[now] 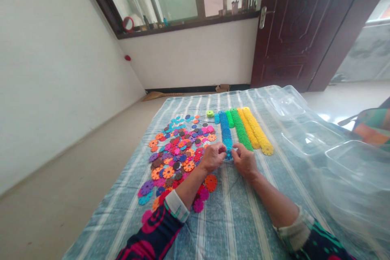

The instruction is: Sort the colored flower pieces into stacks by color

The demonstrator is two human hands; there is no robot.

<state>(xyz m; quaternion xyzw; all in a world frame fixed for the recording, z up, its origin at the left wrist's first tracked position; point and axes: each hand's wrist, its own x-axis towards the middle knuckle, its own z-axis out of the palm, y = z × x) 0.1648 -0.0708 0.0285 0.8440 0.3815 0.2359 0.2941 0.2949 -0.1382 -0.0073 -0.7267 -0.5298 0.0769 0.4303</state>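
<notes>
A long row of blue notched plastic discs [224,126] lies on the striped cloth, with lighter blue discs at its near end. My left hand [214,157] is closed, fingertips pinching the left side of that near end. From the right, my right hand [245,160] closes its thumb and fingers on the same end. The fingers partly cover the discs between them. Left of my hands spreads a loose pile of mixed-colour discs [168,172], partly under my left forearm. Close on the right lies a long green row [242,132], then yellow rows [258,132].
Clear plastic boxes [313,138] stand on the right side of the striped cloth [210,243]. A short green row [229,119], a short light blue row [217,118] and a small lime stack [210,113] lie toward the back. A dark red door [300,20] stands beyond.
</notes>
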